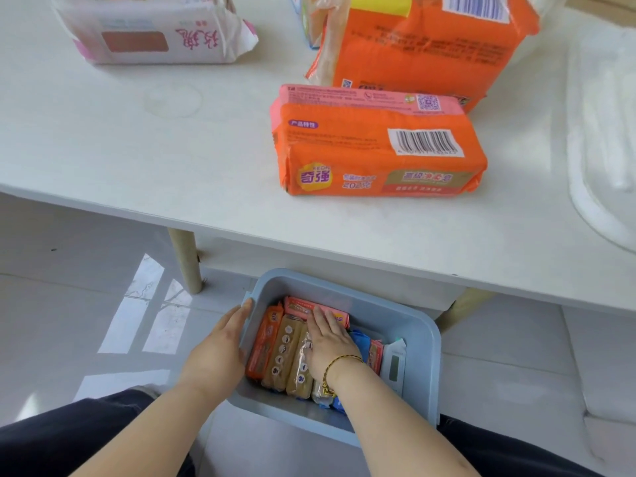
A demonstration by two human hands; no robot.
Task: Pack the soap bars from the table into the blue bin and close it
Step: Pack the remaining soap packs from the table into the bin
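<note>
The blue bin [418, 342] sits on the floor below the table edge, open, with several wrapped soap bars [278, 349] packed side by side in it. My left hand [220, 352] grips the bin's left wall from outside. My right hand [330, 342] lies flat, palm down, on the bars inside, fingers on a pink-wrapped bar [299, 306] at the far end. On the white table [172, 160] lie an orange soap pack [375, 146], a larger orange pack [426, 46] behind it and a pink-and-white pack [151, 29] at the far left.
A clear plastic sheet or lid [602, 132] lies on the table's right end. A wooden table leg [186, 263] stands left of the bin. Glossy floor tiles surround the bin; my dark-trousered legs [69, 438] flank it at the bottom.
</note>
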